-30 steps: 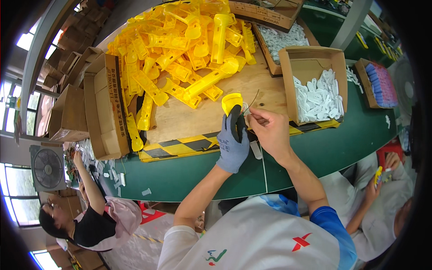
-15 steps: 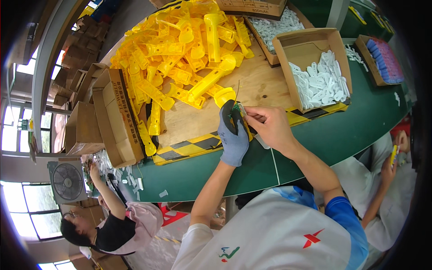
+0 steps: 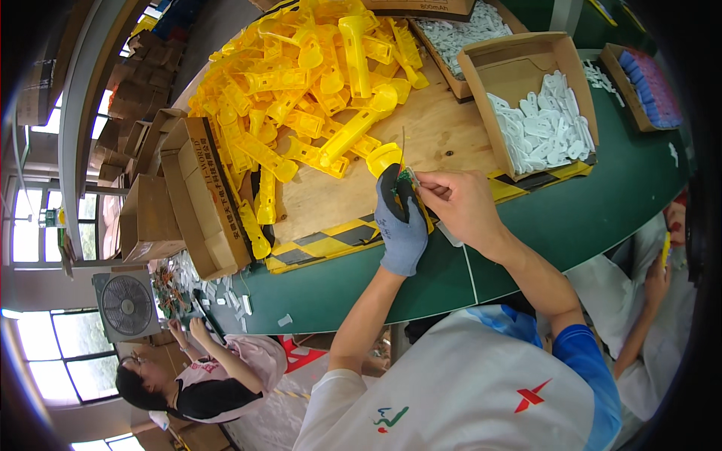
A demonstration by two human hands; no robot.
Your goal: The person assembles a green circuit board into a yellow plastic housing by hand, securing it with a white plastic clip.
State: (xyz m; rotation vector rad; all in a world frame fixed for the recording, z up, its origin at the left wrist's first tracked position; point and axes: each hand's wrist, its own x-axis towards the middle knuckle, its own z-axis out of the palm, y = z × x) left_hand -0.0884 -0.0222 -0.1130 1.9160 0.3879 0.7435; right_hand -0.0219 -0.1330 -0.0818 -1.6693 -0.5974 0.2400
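Observation:
My left hand (image 3: 398,222), in a grey-blue glove, grips a yellow plastic handle part (image 3: 387,159) whose round end sticks out above the fingers. My bare right hand (image 3: 459,203) pinches a small green circuit board with thin wires (image 3: 407,177) against that part. A thin wire rises from the board. Both hands are over the front of a wooden board (image 3: 444,135) on the green table (image 3: 617,188). A big heap of the same yellow parts (image 3: 301,83) lies just behind the hands.
An open carton of small white plastic pieces (image 3: 545,124) stands right of the hands, another (image 3: 459,34) behind it. A tray of purple parts (image 3: 650,86) is at far right. Empty cartons (image 3: 199,199) stand left. Other people sit at lower left (image 3: 203,379) and right (image 3: 662,278); a fan (image 3: 126,304) stands left.
The view has shifted a little; both hands stay together on the yellow part, and my right hand keeps working the small board and wire at its top.

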